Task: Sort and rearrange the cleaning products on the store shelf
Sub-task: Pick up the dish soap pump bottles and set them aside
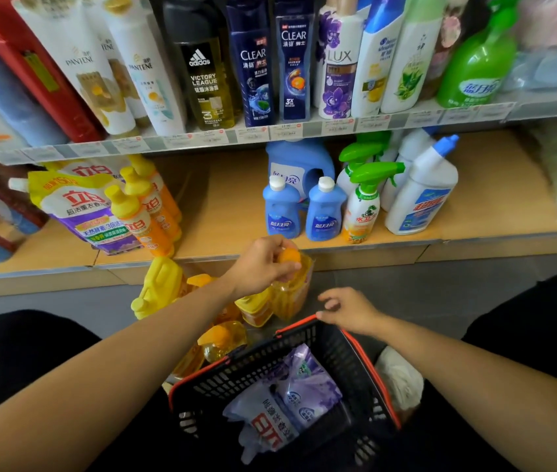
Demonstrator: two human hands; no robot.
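At the foot of the shelving, frame centre: left hand grips from above the round orange cap of a clear plastic bottle of yellow liquid, fingers curled round the cap. The bottle is upright, just below the lower shelf edge; whether its base rests on the floor is hidden.

Right hand, at 4 o'clock from the left, is apart from it and holds nothing, fingers loosely bent. It hovers at the far rim of a black plastic mesh basket with a red rim; contact cannot be told.

Lying in the basket: purple-and-white soft refill pouches.

At 9 o'clock from the held bottle: opaque yellow plastic jugs lying on the grey floor, with more clear yellow bottles beside them.

Lower wooden shelf board, 12 o'clock:
- two small blue bottles with white caps, side by side
- white spray bottle with a green trigger, just right of them
- white bottle with a blue angled spout, farther right
- at 10 o'clock, orange bottles with yellow caps, touching a yellow-and-purple pouch
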